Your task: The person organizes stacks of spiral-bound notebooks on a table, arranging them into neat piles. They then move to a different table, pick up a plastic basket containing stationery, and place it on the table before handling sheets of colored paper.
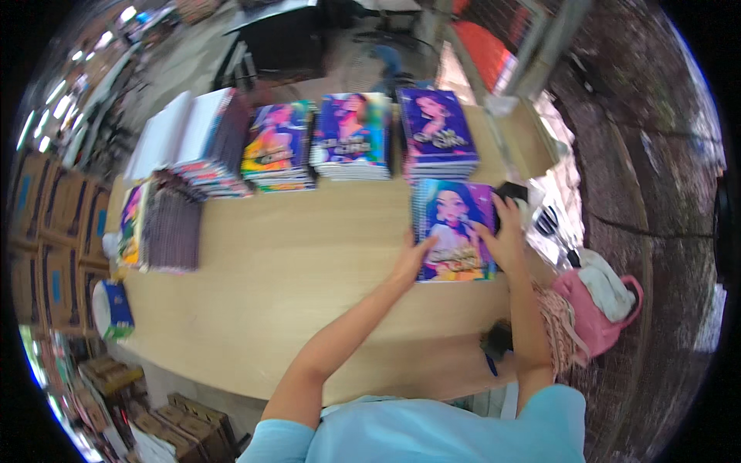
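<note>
Hands: my left hand (413, 258) and right hand (505, 235) lie flat, fingers open, on the notebook (454, 230).
Around: notebook stacks (351, 135) line the desk (293, 270); pink bag (598, 309) sits right.

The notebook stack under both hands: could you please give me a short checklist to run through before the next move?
1. Left hand rests on the notebook stack's left edge: ok.
2. Right hand rests on its right edge: ok.
3. Stack lies flat on the wooden table: ok.
4. Stack edges squared up: cannot tell, picture is blurred.
5. Purple notebook pile behind stands close, with little gap: not ok.
6. Pink bag sits off the table's right end, apart from the stack: ok.
</note>
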`<state>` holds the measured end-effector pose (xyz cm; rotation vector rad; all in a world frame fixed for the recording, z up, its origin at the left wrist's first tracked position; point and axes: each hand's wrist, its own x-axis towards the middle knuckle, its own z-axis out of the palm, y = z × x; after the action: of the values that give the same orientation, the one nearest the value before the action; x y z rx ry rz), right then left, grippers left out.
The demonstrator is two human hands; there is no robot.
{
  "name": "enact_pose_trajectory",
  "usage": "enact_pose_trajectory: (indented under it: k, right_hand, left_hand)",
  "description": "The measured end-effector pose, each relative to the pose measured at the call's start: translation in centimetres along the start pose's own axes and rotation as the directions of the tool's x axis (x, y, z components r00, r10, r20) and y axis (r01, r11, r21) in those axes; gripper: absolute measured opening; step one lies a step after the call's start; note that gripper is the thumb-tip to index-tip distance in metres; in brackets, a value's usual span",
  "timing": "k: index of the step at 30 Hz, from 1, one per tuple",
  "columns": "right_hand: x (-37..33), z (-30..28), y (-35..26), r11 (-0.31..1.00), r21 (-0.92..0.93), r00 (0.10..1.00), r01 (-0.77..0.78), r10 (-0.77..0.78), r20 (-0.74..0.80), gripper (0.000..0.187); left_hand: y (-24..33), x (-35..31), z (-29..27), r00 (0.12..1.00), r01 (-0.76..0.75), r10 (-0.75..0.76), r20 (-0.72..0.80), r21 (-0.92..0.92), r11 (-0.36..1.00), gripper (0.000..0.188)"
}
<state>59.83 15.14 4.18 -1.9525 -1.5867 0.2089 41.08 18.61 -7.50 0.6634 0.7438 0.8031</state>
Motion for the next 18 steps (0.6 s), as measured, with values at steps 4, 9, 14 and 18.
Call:
enact_pose_trajectory:
  k: [4, 9, 14, 18]
  right_hand:
    - [-1.4, -0.8, -6.8, 0.899, 0.438, 0.983, -0.001, 0.082, -0.164, 0.046]
    - [-3.2, 0.3, -16.2, 0.744, 0.628, 0.974, 0.227, -0.179, -0.139, 0.039]
    - [-6.0, 4.3, -24.1, 0.584, 0.811, 0.944, 0.010, -0.273, 0.185, 0.045]
    - [-8.7, 10.0, -33.0, 0.454, 0.840, 0.822, -0.297, -0.326, 0.467, 0.062]
  left_hand:
    - [-2.0, 0.4, -0.9, 0.977, -0.050, 0.104, -0.186, 0.274, 0.960, 0.090]
    - [5.3, -10.0, -6.1, 0.929, -0.134, 0.282, -0.242, 0.488, 0.862, 0.083]
    - [14.7, -23.4, -20.3, 0.481, -0.330, 0.774, -0.411, 0.733, 0.595, 0.055]
    - [24.6, -32.8, -32.8, 0.077, -0.325, 0.805, -0.588, 0.749, 0.578, 0.060]
